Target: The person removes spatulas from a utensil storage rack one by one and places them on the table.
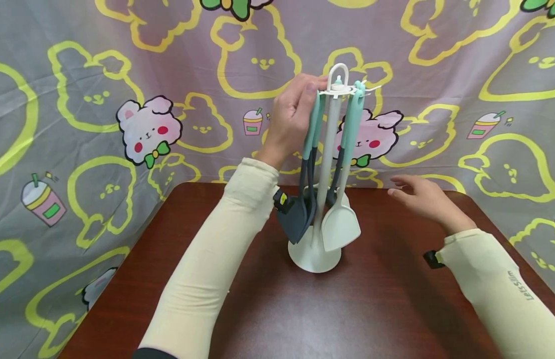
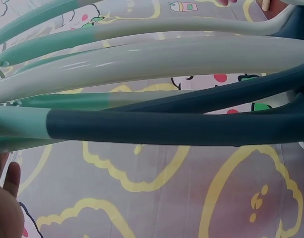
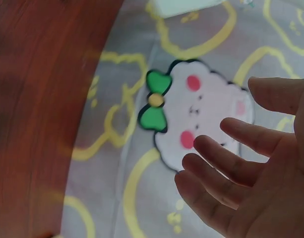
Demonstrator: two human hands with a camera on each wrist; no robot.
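Note:
A white utensil stand (image 1: 329, 134) with a round base and a looped top stands on the table. Dark spatulas (image 1: 294, 219) with mint handles hang on its left side, and a white turner (image 1: 341, 227) hangs at the front right. My left hand (image 1: 293, 112) is at the top left of the stand, its fingers at the upper end of a mint handle; the fingertips are partly hidden. In the left wrist view, dark and white shafts (image 2: 181, 128) cross the picture. To the right of the stand, my right hand (image 1: 421, 197) hovers with relaxed fingers and holds nothing.
The dark red-brown table (image 1: 349, 309) lies under the stand. A grey cloth (image 1: 205, 65) with yellow outlines and cartoon bunnies hangs behind the table and along its sides.

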